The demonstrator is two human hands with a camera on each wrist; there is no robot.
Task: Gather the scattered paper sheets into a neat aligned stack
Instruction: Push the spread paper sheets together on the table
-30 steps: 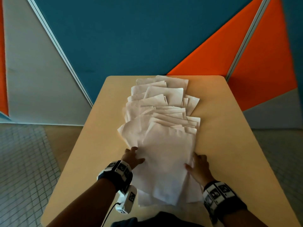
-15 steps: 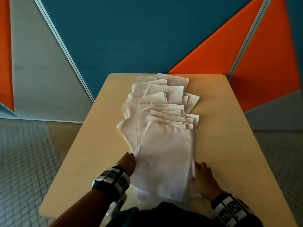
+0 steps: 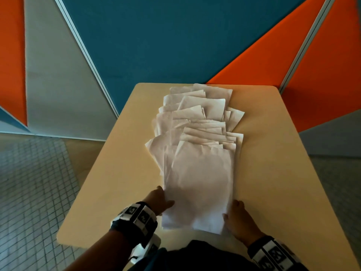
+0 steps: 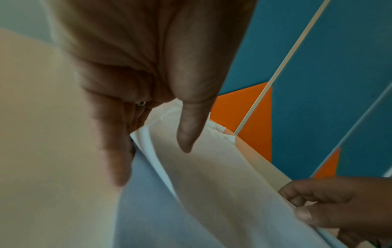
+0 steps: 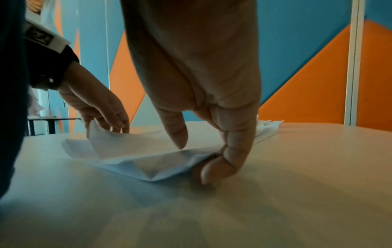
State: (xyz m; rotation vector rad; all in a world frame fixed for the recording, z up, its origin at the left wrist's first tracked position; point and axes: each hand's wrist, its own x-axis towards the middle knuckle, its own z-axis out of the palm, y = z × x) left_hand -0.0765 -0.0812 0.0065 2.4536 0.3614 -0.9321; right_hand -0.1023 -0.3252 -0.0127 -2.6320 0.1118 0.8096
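White paper sheets (image 3: 199, 182) lie fanned in an overlapping row down the middle of the beige table (image 3: 283, 153), from the far edge to the near one. My left hand (image 3: 159, 199) holds the left edge of the nearest sheets, thumb (image 4: 188, 130) on top and fingers beneath. My right hand (image 3: 237, 218) grips their right edge. Its thumb (image 5: 180, 134) hovers over the paper (image 5: 135, 147), and its curled fingers (image 5: 214, 167) tuck under the edge against the tabletop. The near sheets bow up slightly between both hands.
The far sheets (image 3: 201, 106) sit crooked, with corners sticking out to both sides. Bare tabletop runs along either side of the row. Blue, orange and grey wall panels (image 3: 156, 45) stand right behind the table. Tiled floor (image 3: 35, 182) lies to the left.
Both hands have slid back toward the near table edge along the sides of the nearest sheets. Those sheets are now drawn closer together and squarer.
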